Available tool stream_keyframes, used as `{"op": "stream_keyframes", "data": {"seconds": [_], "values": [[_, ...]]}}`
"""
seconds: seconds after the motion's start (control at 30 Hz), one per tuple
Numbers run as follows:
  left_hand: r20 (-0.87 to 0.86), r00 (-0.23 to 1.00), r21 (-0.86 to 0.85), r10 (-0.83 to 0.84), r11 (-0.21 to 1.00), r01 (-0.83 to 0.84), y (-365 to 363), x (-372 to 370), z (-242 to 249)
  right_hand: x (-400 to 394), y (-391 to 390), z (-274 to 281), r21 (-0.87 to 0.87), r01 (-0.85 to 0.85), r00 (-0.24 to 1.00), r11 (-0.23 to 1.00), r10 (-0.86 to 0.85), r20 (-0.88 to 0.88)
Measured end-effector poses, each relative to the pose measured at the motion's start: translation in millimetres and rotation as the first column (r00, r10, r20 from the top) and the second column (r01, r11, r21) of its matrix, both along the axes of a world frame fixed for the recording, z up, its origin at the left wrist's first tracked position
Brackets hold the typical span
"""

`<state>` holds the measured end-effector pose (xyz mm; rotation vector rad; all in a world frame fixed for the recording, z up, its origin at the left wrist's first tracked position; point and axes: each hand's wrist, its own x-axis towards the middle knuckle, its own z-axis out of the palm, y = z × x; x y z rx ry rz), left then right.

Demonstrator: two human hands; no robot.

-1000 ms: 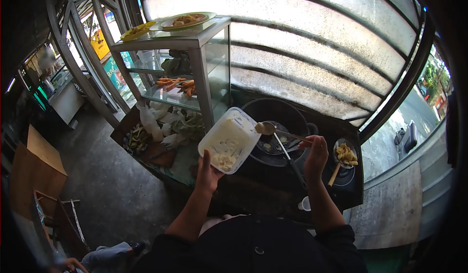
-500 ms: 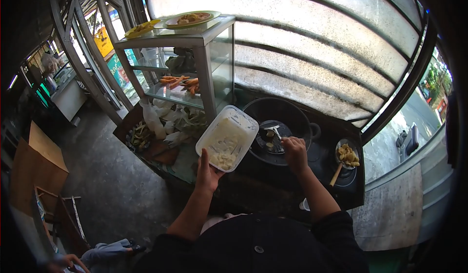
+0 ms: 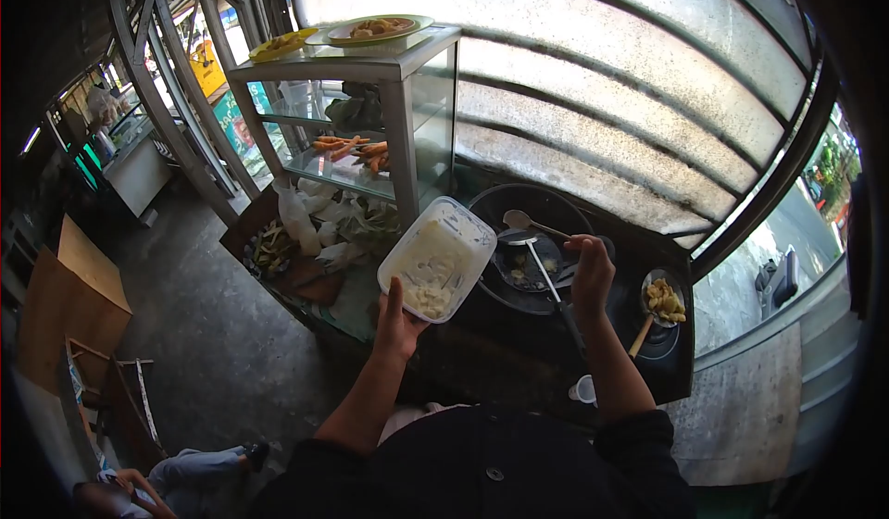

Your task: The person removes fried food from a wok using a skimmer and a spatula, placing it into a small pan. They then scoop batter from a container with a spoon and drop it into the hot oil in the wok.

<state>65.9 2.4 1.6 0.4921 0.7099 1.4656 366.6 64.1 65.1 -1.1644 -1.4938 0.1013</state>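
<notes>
My left hand grips the lower edge of a white plastic tub, thumb on the inside wall. Pale, wet-looking food lies in the tub, mostly at its lower end. Over the dark wok, my right hand is closed, fingertips at the handle end of a brownish spoon. A long-handled metal utensil rests across the wok, its dark grip toward me. Small pale pieces lie in the wok's bottom. Part of another metal utensil shows beside my right hand.
Right of the wok, a strainer with fried pieces sits over a burner. A white cup stands near the front edge. To the left are a glass display case, plastic bags and a brown board. A person sits lower left.
My right hand has moved up and right, away from the wok's middle, uncovering the long-handled utensil. The spoon now shows at the wok's far side. My left hand still holds the tub.
</notes>
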Motion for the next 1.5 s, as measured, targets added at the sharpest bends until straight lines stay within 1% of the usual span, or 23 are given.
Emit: {"op": "stream_keyframes", "data": {"seconds": [0.07,0.1,0.17,0.2,0.27,0.3,0.37,0.53,0.6,0.73,0.8,0.83,0.9,0.93,0.97,1.03,1.1,1.13,1.2,1.33,1.4,1.43,1.5], "values": [[0.003,0.999,0.015,-0.034,0.999,0.034,2.2,3.3,0.0,-10.1,-13.9,24.3,0.043,-0.141,0.954,0.989,0.147,-0.260],[0.004,0.999,0.012,-0.037,0.999,0.037,2.0,6.8,3.4,-14.0,-20.6,31.3,0.040,-0.137,0.955,0.990,0.143,-0.259],[-0.070,0.994,0.017,-0.084,0.996,0.085,1.0,14.7,13.4,-20.9,-30.2,40.8,-0.043,-0.271,0.934,0.962,0.252,-0.255],[-0.069,0.994,0.017,-0.089,0.996,0.090,3.3,16.8,12.9,-24.2,-33.9,40.9,-0.044,-0.267,0.935,0.963,0.247,-0.255],[-0.101,0.979,0.148,-0.179,0.970,0.193,7.4,19.6,11.0,-29.9,-42.9,39.0,-0.150,-0.383,0.921,0.911,0.364,-0.143],[-0.101,0.978,0.148,-0.183,0.969,0.197,6.8,21.7,14.1,-31.0,-46.2,40.8,-0.150,-0.379,0.922,0.913,0.360,-0.143],[-0.151,0.972,0.223,-0.178,0.952,0.209,3.8,25.6,21.2,-32.9,-52.8,46.1,-0.035,-0.349,0.896,0.936,0.345,0.279],[-0.177,0.946,0.221,-0.270,0.926,0.306,3.9,28.3,22.1,-47.0,-67.2,42.9,-0.028,-0.369,0.902,0.929,0.365,0.231],[-0.199,0.937,0.225,-0.288,0.917,0.329,4.4,29.4,20.7,-49.7,-72.1,46.4,-0.125,-0.393,0.884,0.911,0.412,0.221],[-0.147,0.936,0.202,-0.320,0.917,0.345,3.8,28.0,13.4,-49.4,-75.0,51.3,-0.194,-0.353,0.898,0.915,0.389,0.203],[-0.126,0.936,0.190,-0.328,0.918,0.347,4.6,27.1,12.1,-49.1,-76.3,52.3,-0.298,-0.354,0.922,0.887,0.384,0.048],[-0.146,0.940,0.199,-0.307,0.922,0.332,5.3,26.6,11.4,-49.4,-76.5,51.7,-0.298,-0.355,0.922,0.886,0.385,0.047],[-0.169,0.943,0.211,-0.285,0.925,0.317,5.8,25.6,13.7,-50.7,-75.4,50.6,-0.400,-0.414,0.908,0.817,0.343,-0.240],[-0.208,0.950,0.199,-0.234,0.941,0.275,3.9,25.9,16.3,-52.3,-75.4,49.5,-0.398,-0.415,0.908,0.818,0.344,-0.241],[-0.247,0.952,0.188,-0.182,0.954,0.232,2.3,26.1,18.2,-54.6,-75.8,47.7,-0.386,-0.424,0.904,0.819,0.359,-0.232],[-0.251,0.950,0.187,-0.188,0.953,0.238,1.2,26.2,19.5,-55.5,-77.0,42.7,-0.372,-0.431,0.901,0.822,0.372,-0.223],[-0.253,0.948,0.186,-0.195,0.952,0.245,0.6,27.6,20.0,-54.0,-77.9,37.9,-0.161,-0.355,0.909,0.921,0.381,0.171],[-0.253,0.947,0.182,-0.200,0.951,0.249,0.0,28.8,19.9,-55.2,-78.6,38.0,-0.161,-0.353,0.910,0.922,0.378,0.170],[-0.254,0.944,0.175,-0.209,0.950,0.257,-1.8,31.2,21.3,-60.2,-81.4,38.8,-0.256,-0.382,0.909,0.888,0.411,0.069],[-0.292,0.937,0.186,-0.193,0.949,0.253,0.9,33.0,18.0,-61.1,-86.3,37.5,-0.292,-0.414,0.906,0.862,0.420,-0.046],[-0.305,0.934,0.189,-0.185,0.950,0.250,2.1,31.3,11.6,-58.9,-81.8,24.7,-0.298,-0.432,0.889,0.851,0.348,-0.297],[-0.302,0.935,0.180,-0.186,0.952,0.247,2.8,30.7,10.2,-55.8,-78.1,19.9,-0.296,-0.430,0.890,0.853,0.346,-0.296],[-0.300,0.936,0.177,-0.184,0.953,0.244,4.3,31.2,7.4,-48.0,-69.6,12.1,-0.245,-0.538,0.726,0.807,0.296,-0.621]]}}
